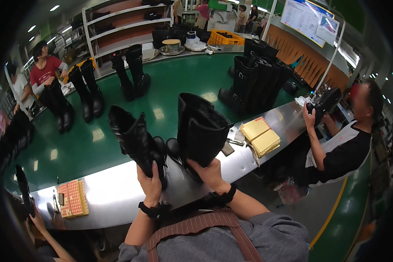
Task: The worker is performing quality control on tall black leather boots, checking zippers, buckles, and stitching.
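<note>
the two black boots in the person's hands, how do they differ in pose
The left boot leans, its shaft tipped toward the person's left, gripped low by the left hand. The right boot stands nearly upright, with the right hand at its lower edge. The right boot's shaft looks wider in this view. Both are tall, black and glossy, above the metal counter.

**Green belt, steel rim**

A curved steel tabletop [113,192] runs along the near edge of a wide green conveyor surface [179,83]. On the steel lie a red patterned box [73,198] at the left and a stack of yellow pads [261,136] at the right, well apart. Pairs of tall black boots [131,72] stand upright on the green surface, with a larger cluster [255,83] toward the far right.
</note>
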The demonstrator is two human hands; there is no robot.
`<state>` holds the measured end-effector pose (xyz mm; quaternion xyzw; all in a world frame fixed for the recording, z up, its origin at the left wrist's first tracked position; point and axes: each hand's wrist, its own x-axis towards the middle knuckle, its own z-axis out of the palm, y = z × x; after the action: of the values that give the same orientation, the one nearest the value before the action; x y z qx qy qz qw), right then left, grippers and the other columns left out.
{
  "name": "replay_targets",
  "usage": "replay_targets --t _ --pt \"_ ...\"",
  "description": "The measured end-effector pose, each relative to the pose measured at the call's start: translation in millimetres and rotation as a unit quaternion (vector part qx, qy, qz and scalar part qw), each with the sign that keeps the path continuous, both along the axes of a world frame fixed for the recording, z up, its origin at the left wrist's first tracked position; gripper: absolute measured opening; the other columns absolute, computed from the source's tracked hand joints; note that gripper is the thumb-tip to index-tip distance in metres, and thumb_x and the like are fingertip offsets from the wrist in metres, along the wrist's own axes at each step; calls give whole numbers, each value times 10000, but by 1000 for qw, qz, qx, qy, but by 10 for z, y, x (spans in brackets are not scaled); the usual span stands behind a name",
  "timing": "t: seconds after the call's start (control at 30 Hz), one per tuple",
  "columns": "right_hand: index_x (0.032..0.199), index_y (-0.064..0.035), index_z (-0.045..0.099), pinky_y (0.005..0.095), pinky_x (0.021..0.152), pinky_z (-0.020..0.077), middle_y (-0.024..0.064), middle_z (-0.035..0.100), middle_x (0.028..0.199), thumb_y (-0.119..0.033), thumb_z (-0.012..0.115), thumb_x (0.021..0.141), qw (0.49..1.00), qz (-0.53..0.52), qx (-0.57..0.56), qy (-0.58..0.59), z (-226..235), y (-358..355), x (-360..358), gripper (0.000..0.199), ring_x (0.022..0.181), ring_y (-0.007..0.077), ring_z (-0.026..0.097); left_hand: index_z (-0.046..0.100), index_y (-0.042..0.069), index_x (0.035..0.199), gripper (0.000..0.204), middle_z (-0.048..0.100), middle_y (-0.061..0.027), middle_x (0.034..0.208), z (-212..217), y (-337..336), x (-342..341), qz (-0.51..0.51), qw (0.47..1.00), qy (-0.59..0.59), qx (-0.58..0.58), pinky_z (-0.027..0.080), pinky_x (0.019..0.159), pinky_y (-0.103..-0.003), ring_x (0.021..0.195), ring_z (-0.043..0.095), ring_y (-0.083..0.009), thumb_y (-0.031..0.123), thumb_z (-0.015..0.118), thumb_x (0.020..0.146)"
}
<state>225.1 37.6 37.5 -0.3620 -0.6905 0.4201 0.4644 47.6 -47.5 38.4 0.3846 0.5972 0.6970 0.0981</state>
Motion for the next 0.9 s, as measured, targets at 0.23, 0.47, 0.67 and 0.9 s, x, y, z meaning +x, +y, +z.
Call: replay_targets --t 0.23,0.47,0.67,0.9 --pt "1012 40 692 291 798 499 81 725 936 -95 725 873 979 -128 140 79 249 198 404 197 842 158 660 563 -36 1202 372 650 -122 1101 -286 -464 -282 -28 999 -44 -15 449 916 -319 1002 605 -209 64 691 867" --pt "1202 77 520 346 918 438 140 603 1111 -201 746 840 966 -167 196 20 41 102 645 509 1010 226 576 291 -37 1408 810 342 -201 1426 139 -602 -332 65 987 124 83 244 1108 -448 1337 342 -323 226 729 780" --pt "1173 8 509 370 909 411 143 544 1131 -316 599 893 939 147 304 60 293 -238 289 438 1012 250 513 373 -21 1376 751 481 -195 1311 1370 -783 -377 75 905 400 124 268 1099 -475 1229 458 -329 235 707 754" --pt "1511 -139 282 455 1142 207 123 383 1471 -245 536 822 902 418 -79 66 453 -31 -752 743 1403 259 298 752 112 907 475 333 -35 755 2013 -1261 0 -110 802 549 -210 270 1089 -610 825 413 -262 232 799 450"
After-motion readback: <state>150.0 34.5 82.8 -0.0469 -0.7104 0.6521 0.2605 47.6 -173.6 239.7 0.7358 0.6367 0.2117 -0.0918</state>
